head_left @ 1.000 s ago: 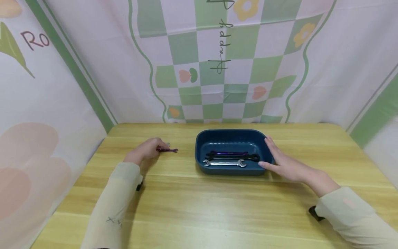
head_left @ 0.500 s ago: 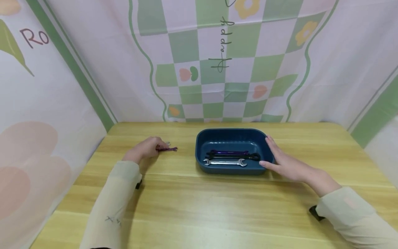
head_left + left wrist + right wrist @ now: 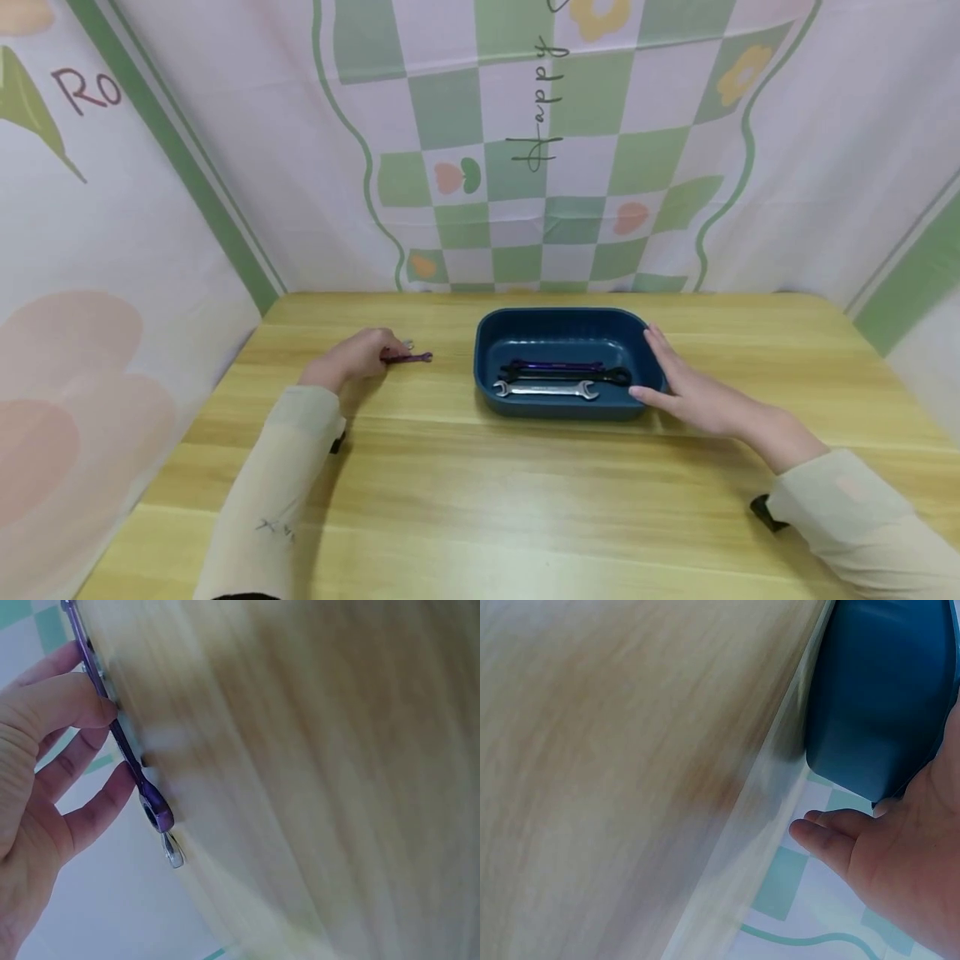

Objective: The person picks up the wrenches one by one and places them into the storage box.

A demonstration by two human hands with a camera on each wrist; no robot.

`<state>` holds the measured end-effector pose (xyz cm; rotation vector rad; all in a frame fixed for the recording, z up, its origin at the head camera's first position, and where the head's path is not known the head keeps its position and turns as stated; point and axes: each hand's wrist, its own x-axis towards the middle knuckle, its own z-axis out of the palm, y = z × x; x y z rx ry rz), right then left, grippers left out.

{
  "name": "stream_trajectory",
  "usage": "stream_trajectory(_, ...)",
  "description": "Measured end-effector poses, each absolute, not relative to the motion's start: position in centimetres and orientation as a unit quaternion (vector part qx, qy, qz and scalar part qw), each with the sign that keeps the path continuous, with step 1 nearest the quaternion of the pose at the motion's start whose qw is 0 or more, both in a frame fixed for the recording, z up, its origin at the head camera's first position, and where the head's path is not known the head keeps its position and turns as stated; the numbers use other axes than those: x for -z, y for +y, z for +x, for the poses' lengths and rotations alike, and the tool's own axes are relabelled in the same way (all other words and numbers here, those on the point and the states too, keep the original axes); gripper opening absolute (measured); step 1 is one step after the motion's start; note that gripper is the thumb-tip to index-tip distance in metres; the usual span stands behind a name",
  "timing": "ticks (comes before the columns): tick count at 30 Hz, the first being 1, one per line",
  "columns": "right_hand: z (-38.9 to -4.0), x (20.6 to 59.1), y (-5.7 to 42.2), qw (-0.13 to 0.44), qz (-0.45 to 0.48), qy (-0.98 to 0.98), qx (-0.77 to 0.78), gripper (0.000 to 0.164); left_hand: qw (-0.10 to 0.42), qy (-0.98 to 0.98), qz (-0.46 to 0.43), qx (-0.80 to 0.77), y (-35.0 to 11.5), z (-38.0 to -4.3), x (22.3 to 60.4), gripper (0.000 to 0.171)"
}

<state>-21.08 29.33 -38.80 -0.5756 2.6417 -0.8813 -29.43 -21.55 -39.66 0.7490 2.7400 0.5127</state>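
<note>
My left hand (image 3: 360, 354) pinches a purple wrench (image 3: 120, 739) between thumb and fingers, low over the left of the table. Just behind that wrench lies a silver tool (image 3: 172, 851), mostly covered; its small tip shows past my fingers in the head view. To the right stands a dark blue box (image 3: 555, 410). Inside it lie a purple wrench (image 3: 555, 366), a black wrench (image 3: 566, 377) and a silver open-end wrench (image 3: 546, 390), roughly side by side. My right hand (image 3: 697, 400) rests on the box's right end, thumb at the front rim, fingers extended.
The wooden table (image 3: 480, 492) runs back to a patterned cloth (image 3: 517, 217) hanging behind it. Another printed cloth (image 3: 135, 250) hangs along the left side.
</note>
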Motion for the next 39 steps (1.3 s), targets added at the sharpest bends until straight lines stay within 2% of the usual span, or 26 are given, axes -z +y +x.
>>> stream_trajectory(15,-21.1,38.3,29.4,0.149,-0.201,0.919,0.306,0.099,0.125,0.94,0.264,-0.179,-20.8,-29.8,38.4,0.053)
stream_trajectory(39,-21.1,38.4,29.2,0.151,-0.204,0.916,0.31,0.098,0.123,0.934,0.275,-0.19,-18.8,-29.2,36.9,0.038)
